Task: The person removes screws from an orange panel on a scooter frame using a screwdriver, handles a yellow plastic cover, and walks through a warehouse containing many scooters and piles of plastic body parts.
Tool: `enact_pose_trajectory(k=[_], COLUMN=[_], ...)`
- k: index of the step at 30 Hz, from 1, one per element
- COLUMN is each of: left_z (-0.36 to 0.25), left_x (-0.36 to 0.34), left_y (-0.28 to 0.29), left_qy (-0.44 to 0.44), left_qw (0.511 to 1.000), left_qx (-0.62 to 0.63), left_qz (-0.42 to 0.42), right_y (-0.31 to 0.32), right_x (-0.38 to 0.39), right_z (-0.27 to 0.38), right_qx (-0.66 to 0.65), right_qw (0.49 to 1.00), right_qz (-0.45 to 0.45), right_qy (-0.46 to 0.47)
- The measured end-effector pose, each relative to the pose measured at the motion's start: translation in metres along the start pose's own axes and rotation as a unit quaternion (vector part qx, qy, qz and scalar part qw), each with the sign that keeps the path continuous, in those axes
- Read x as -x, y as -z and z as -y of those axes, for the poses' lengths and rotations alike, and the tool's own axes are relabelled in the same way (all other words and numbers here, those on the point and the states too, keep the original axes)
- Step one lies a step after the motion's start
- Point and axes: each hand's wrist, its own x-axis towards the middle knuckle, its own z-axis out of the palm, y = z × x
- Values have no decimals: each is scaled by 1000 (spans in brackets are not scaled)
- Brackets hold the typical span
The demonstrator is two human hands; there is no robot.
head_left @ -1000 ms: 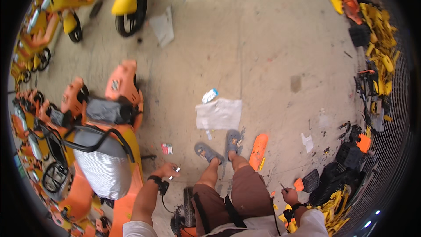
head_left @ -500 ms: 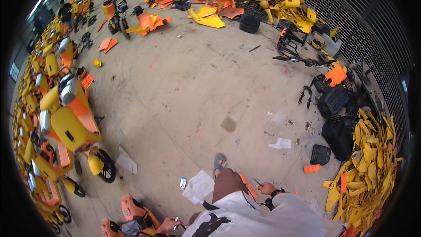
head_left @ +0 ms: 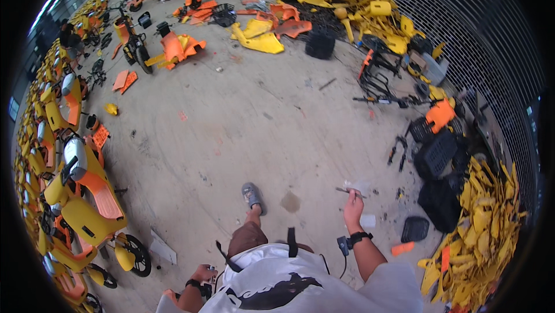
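My right hand (head_left: 351, 212) is raised in front of me on the right, closed round a thin, dark, rod-like tool (head_left: 355, 192) whose exact kind is too small to tell. A black band with a small device (head_left: 344, 246) and a cable sits at that wrist. Low at my left side, my left hand (head_left: 203, 273) is closed on a small silvery object (head_left: 213, 269), mostly hidden by the fingers. Between the arms shows my white shirt (head_left: 277, 272) with a dark print. One grey clog (head_left: 251, 196) is set forward on the concrete floor.
Yellow and orange scooters (head_left: 87, 214) stand in rows along the left. On the right lie a heap of yellow plastic panels (head_left: 480, 226), black baskets (head_left: 415, 229) and a black frame (head_left: 378, 81). More panels (head_left: 260, 38) lie ahead. A person (head_left: 70, 38) stands far left.
My right hand has lifted forward with the tool. My left hand has moved up, still holding the silvery object. The view has turned, and the orange scooter parts beside my left hand have mostly left it.
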Motion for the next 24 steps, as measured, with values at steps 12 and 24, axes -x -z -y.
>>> enact_pose_trajectory(k=[12,24], left_z=[-344,-562], left_x=[-128,-200], left_y=[200,285], left_qy=[-182,-86], left_qw=[975,980], left_qx=[-96,-94], left_qz=[-79,-151], right_y=[-68,-296], right_x=[-90,-393], right_z=[-108,-59], right_qx=[323,176], right_qw=[915,928], right_qz=[135,267], right_qy=[-199,-189])
